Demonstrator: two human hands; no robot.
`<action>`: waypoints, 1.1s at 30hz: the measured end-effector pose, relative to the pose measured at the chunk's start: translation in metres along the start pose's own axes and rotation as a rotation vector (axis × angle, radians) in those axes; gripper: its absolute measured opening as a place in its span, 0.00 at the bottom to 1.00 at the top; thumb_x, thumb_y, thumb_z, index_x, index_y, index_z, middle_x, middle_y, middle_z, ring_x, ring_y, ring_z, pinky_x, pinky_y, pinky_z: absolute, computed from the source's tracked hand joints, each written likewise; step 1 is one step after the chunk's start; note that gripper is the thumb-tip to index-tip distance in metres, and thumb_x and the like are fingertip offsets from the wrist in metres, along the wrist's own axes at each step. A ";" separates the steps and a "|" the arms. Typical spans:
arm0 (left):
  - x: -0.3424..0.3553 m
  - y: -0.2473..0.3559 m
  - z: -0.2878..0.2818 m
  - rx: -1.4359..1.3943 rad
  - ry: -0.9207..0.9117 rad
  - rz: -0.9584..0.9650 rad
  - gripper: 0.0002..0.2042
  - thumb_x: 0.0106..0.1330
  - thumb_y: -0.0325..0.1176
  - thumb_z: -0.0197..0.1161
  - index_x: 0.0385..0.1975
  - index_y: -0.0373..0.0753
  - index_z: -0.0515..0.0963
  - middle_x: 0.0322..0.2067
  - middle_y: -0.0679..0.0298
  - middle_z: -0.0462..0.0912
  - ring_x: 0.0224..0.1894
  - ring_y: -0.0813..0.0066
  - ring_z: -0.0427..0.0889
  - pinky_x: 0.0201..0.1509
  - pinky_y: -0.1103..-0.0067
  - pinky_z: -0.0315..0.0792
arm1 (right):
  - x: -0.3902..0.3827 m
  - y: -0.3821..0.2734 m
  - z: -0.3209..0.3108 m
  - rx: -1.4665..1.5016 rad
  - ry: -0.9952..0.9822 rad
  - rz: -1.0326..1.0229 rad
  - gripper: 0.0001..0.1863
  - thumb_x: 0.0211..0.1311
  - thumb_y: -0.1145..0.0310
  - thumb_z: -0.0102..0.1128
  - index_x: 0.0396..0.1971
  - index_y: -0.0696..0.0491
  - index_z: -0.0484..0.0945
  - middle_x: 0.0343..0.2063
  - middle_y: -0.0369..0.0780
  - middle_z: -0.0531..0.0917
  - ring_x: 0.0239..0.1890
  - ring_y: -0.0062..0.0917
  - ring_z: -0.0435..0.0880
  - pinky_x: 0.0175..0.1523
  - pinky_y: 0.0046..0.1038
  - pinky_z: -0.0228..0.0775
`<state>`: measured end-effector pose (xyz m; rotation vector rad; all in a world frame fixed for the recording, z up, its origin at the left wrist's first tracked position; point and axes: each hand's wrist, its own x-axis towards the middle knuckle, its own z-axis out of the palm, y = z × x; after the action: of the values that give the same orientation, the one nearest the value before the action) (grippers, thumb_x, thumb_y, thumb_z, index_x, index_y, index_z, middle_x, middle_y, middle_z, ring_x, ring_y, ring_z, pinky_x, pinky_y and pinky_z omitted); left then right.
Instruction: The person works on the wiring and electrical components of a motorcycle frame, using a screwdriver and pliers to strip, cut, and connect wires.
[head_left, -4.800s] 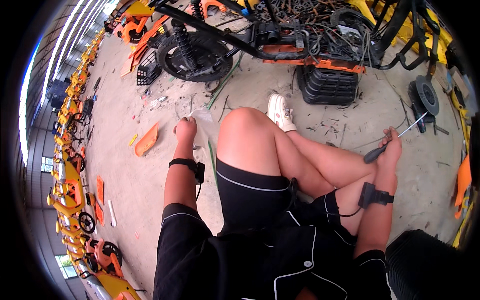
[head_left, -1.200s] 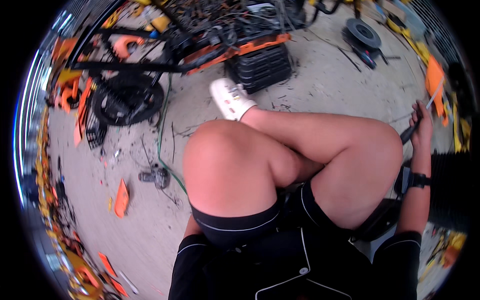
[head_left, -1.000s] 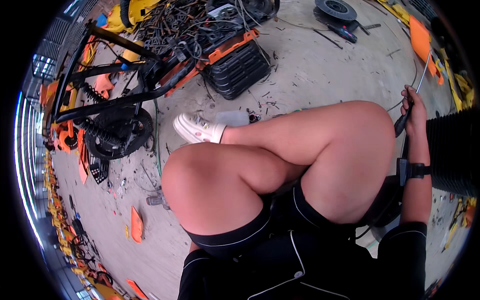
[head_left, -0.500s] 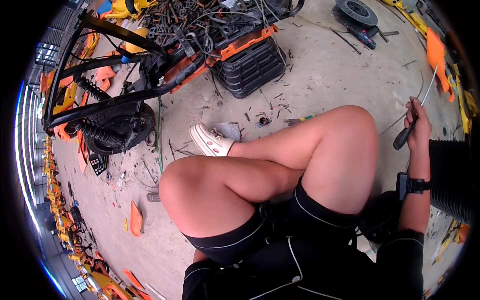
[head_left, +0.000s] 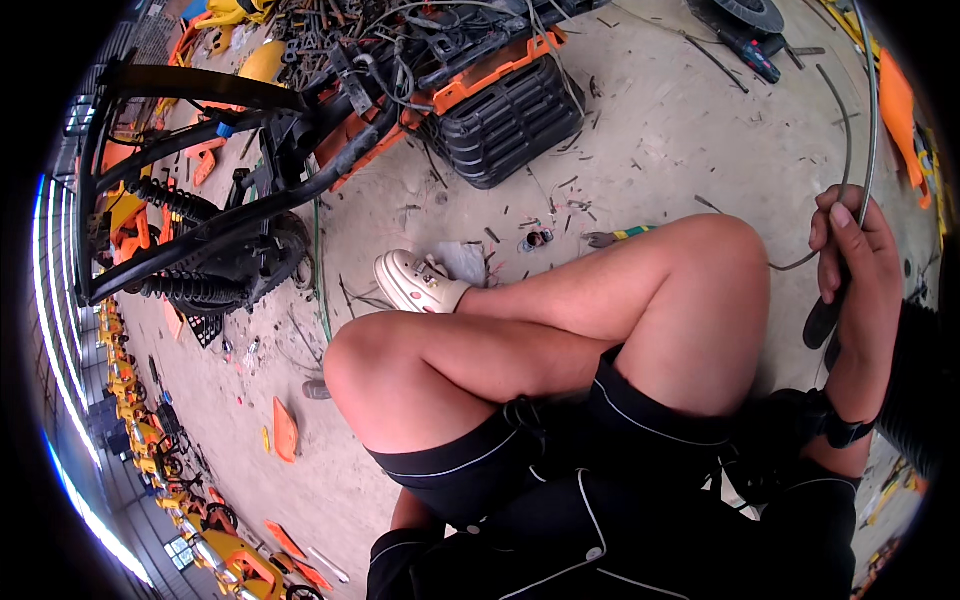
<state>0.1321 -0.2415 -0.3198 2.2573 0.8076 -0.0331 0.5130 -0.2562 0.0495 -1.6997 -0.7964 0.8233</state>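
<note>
Right hand (head_left: 858, 250) grasps the black-handled tool (head_left: 822, 323), shaft pointing forward; left hand hidden, grip unclear.

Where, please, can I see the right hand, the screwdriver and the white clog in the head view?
Right hand (head_left: 866, 252): head view, middle of the hand, behind the thumb.
Screwdriver (head_left: 822, 322): head view, on the dark handle.
White clog (head_left: 412, 284): head view, on its upper.
</note>
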 end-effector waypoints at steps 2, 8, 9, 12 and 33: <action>0.000 0.001 0.003 -0.004 -0.005 -0.006 0.23 0.68 0.38 0.50 0.61 0.39 0.70 0.63 0.54 0.68 0.66 0.54 0.64 0.70 0.61 0.59 | 0.000 0.004 0.007 0.003 -0.006 0.019 0.11 0.73 0.65 0.52 0.44 0.57 0.76 0.26 0.35 0.78 0.16 0.07 0.62 0.19 0.11 0.53; 0.002 0.010 0.009 -0.008 -0.024 -0.010 0.23 0.68 0.39 0.49 0.62 0.39 0.70 0.63 0.54 0.67 0.66 0.55 0.63 0.70 0.61 0.58 | -0.006 0.011 0.012 0.006 -0.079 0.090 0.09 0.72 0.69 0.52 0.44 0.58 0.76 0.25 0.35 0.79 0.15 0.08 0.63 0.19 0.11 0.53; 0.003 0.012 0.009 -0.009 -0.028 -0.008 0.23 0.69 0.39 0.49 0.62 0.39 0.70 0.64 0.55 0.67 0.66 0.55 0.63 0.70 0.61 0.58 | -0.006 0.012 0.012 -0.013 -0.088 0.095 0.08 0.72 0.70 0.52 0.44 0.58 0.76 0.26 0.33 0.78 0.17 0.07 0.63 0.21 0.11 0.54; 0.003 0.015 0.009 -0.007 -0.031 -0.012 0.23 0.69 0.39 0.49 0.62 0.39 0.69 0.64 0.55 0.67 0.67 0.55 0.63 0.71 0.61 0.57 | -0.007 0.015 0.015 -0.092 -0.095 0.099 0.08 0.73 0.69 0.50 0.43 0.56 0.75 0.26 0.34 0.78 0.17 0.07 0.63 0.22 0.11 0.53; 0.006 0.019 0.019 0.030 0.042 -0.011 0.23 0.71 0.40 0.47 0.64 0.41 0.68 0.67 0.57 0.64 0.69 0.57 0.60 0.72 0.60 0.54 | -0.061 0.003 0.002 -0.053 -0.165 0.063 0.07 0.72 0.70 0.53 0.42 0.57 0.75 0.27 0.32 0.79 0.19 0.08 0.64 0.23 0.13 0.56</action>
<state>0.1516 -0.2612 -0.3231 2.2890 0.8475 -0.0032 0.4783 -0.3067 0.0547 -1.7272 -0.8868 1.0028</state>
